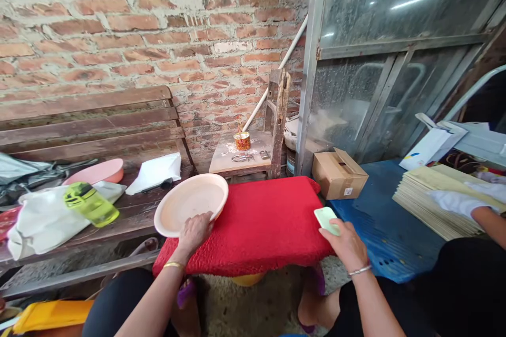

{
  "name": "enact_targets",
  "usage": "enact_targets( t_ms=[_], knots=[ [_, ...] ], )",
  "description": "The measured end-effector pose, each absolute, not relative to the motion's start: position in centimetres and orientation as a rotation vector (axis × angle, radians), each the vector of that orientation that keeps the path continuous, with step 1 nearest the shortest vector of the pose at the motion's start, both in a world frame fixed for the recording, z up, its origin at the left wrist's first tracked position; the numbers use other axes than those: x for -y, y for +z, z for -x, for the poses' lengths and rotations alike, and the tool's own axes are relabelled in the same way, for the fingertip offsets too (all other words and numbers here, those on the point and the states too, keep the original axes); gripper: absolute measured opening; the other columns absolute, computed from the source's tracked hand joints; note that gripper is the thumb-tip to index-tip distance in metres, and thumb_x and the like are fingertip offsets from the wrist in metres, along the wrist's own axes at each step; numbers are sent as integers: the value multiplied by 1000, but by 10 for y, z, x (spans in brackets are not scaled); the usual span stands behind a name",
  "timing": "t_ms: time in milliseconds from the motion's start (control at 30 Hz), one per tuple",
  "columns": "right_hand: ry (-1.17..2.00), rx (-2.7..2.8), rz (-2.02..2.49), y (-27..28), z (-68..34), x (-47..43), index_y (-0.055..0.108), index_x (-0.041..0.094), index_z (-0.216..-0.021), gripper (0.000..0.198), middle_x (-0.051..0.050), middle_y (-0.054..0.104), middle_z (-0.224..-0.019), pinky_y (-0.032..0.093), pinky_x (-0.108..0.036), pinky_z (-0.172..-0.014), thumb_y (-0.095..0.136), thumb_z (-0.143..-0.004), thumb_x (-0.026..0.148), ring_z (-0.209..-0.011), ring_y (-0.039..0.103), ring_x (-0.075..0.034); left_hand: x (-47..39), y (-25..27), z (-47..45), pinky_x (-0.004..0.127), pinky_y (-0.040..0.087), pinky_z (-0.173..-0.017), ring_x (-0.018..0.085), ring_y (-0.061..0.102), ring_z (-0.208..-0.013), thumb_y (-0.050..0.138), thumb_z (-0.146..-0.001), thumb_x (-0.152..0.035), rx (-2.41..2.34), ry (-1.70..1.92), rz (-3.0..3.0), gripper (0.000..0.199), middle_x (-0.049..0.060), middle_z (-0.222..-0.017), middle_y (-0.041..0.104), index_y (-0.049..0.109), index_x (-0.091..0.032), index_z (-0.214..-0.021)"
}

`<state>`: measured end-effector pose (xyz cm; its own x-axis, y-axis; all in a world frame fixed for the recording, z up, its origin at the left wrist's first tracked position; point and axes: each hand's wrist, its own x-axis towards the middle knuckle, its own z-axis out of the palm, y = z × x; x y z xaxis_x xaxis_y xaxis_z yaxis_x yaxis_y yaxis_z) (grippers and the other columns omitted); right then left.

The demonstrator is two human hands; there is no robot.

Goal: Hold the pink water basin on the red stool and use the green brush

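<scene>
On the left end of a bench or low table under a red cloth (272,216) is a shallow pale pink basin (185,197). My left hand (195,231) is closed on its near rim, fingers reaching over the inside edge. Past the cloth's right edge, my right hand (348,242) pinches a pale green rectangular block (326,217) with rounded corners. Whether the block is soap or a sponge I cannot tell. The basin and the block are well apart, with red cloth between them.
At left, a wooden bench (130,210) holds a green bottle (90,204), a pink bowl (98,169) and bags. Ahead, a chair carries a tin (242,141). At right are a cardboard box (339,174), a paper stack (427,200) and another person's gloved hand (454,202).
</scene>
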<state>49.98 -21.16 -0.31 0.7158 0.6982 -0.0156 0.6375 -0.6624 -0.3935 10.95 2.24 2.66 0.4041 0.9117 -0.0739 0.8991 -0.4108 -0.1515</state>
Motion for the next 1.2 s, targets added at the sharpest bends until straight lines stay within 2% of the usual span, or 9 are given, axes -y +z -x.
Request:
enact_targets(
  t_ms=[133, 300, 433, 567, 700, 800, 867, 1033, 1200],
  knots=[
    [265, 1370, 2357, -3, -443, 194, 71, 30, -110, 28, -2, 62, -102, 48, -28, -77, 68, -85, 42, -92, 66, -20, -24, 26, -111, 39, 48, -91, 27, 70, -106, 41, -102, -29, 1659, 223, 2556, 29, 13, -110, 75, 63, -20, -118],
    [290, 1523, 2408, -2, -428, 192, 71, 28, -108, 26, -3, 63, -102, 47, -29, -84, 69, -83, 35, -99, 64, -21, -25, 26, -112, 38, 49, -90, 26, 71, -103, 40, -102, -28, 1705, 214, 2560, 28, 13, -110, 75, 63, -21, -117],
    [222, 1346, 2636, 1, -484, 217, 70, 25, -116, 32, -9, 64, -105, 49, -34, -84, 63, -88, 39, -96, 67, -25, -26, 24, -110, 38, 50, -89, 26, 72, -102, 41, -101, -28, 1693, 203, 2571, 28, 14, -109, 75, 64, -20, -116],
    [145, 954, 2884, -4, -536, 254, 65, 24, -127, 46, -15, 63, -110, 50, -41, -85, 52, -92, 52, -96, 68, -31, -27, 22, -108, 38, 51, -87, 28, 72, -102, 42, -101, -28, 1676, 189, 2572, 28, 15, -107, 75, 64, -20, -117],
    [267, 808, 2696, -9, -549, 264, 62, 24, -127, 57, -13, 64, -110, 51, -42, -88, 48, -87, 63, -99, 67, -31, -25, 22, -110, 38, 51, -87, 27, 72, -103, 42, -101, -28, 1708, 160, 2594, 27, 14, -109, 75, 63, -21, -116],
    [248, 975, 2479, -6, -533, 253, 61, 26, -123, 58, -11, 63, -115, 51, -41, -91, 53, -80, 64, -108, 64, -31, -24, 24, -112, 38, 51, -88, 27, 72, -103, 44, -99, -27, 1735, 164, 2596, 27, 13, -110, 75, 64, -22, -116],
    [241, 1248, 2305, -3, -510, 241, 60, 26, -124, 55, -9, 63, -120, 49, -39, -93, 57, -78, 57, -111, 62, -29, -23, 25, -113, 38, 51, -88, 27, 71, -103, 44, -99, -28, 1749, 154, 2597, 27, 13, -109, 75, 64, -22, -116],
    [419, 1968, 1997, -3, -437, 224, 65, 28, -121, 52, -5, 66, -117, 43, -37, -99, 59, -69, 22, -108, 60, -26, -23, 27, -113, 39, 50, -89, 27, 71, -103, 44, -99, -29, 1792, 131, 2601, 27, 14, -108, 74, 65, -22, -114],
    [564, 2177, 2108, -12, -433, 229, 69, 29, -114, 56, -4, 67, -112, 42, -40, -98, 56, -63, 11, -106, 61, -26, -23, 26, -113, 38, 51, -85, 27, 72, -101, 43, -98, -28, 1754, 149, 2583, 27, 13, -107, 75, 64, -22, -114]
  ],
)
